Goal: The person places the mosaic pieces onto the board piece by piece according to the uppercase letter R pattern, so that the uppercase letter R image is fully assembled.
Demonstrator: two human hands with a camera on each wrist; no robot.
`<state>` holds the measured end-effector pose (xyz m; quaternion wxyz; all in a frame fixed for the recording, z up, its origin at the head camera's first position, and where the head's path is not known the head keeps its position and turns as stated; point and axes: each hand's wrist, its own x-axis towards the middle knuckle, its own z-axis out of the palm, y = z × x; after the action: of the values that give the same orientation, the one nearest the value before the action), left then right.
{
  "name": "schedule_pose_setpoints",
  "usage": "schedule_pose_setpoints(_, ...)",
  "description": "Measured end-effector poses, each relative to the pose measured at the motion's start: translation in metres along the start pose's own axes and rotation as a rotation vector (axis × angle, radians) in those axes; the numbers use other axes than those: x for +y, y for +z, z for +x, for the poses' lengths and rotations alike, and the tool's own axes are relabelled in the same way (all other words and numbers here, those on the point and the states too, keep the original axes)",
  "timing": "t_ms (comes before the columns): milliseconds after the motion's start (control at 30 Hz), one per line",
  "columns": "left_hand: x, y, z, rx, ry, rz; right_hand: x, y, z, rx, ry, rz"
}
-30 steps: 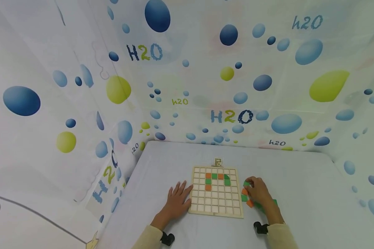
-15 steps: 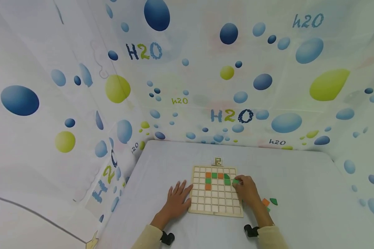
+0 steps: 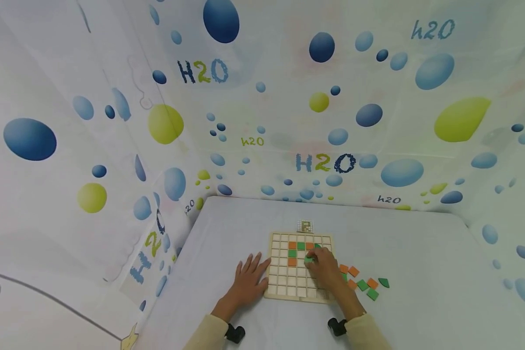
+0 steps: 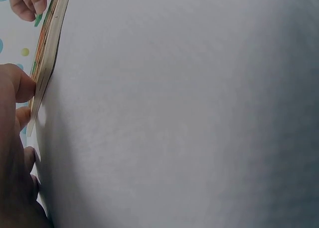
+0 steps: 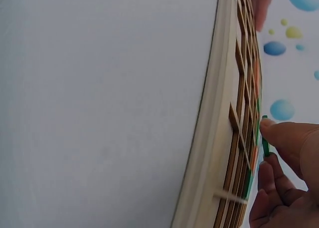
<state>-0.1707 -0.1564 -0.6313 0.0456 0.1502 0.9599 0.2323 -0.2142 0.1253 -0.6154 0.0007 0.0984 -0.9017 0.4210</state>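
A wooden grid board (image 3: 284, 282) lies on the white-covered table, with orange and green tiles set in some of its upper squares. My right hand (image 3: 325, 267) is over the board's right part and pinches a green tile (image 5: 265, 138) between thumb and fingers. In the right wrist view that tile stands on edge above the grid. My left hand (image 3: 248, 281) rests at the board's left edge, fingers spread and fairly straight, with fingertips touching the frame. The right hand covers some of the squares and part of the placed tiles.
Loose orange and green tiles, among them an orange tile (image 3: 353, 271) and a green quarter-round tile (image 3: 383, 282), lie right of the board. A small pattern card (image 3: 305, 226) lies at its far edge. A printed curtain (image 3: 280, 121) hangs behind the table.
My right hand has picked up a green tile from the loose pile and carried it left over the board. The loose tiles have come into view. My left hand has stayed in place.
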Motion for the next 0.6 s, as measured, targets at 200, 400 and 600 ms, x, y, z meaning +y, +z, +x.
schedule_pose_setpoints(200, 0.001, 0.0, 0.001, 0.004, 0.006, -0.007, -0.006, 0.011, -0.001, -0.003, -0.06, -0.07)
schedule_pose_setpoints(400, 0.0, 0.001, 0.001, 0.009, -0.001, 0.005, -0.006, 0.016, -0.002, 0.01, -0.096, -0.097)
schedule_pose_setpoints(600, 0.0, 0.002, 0.0, 0.012, -0.003, -0.008, -0.007, 0.019, -0.002, 0.001, -0.09, -0.106)
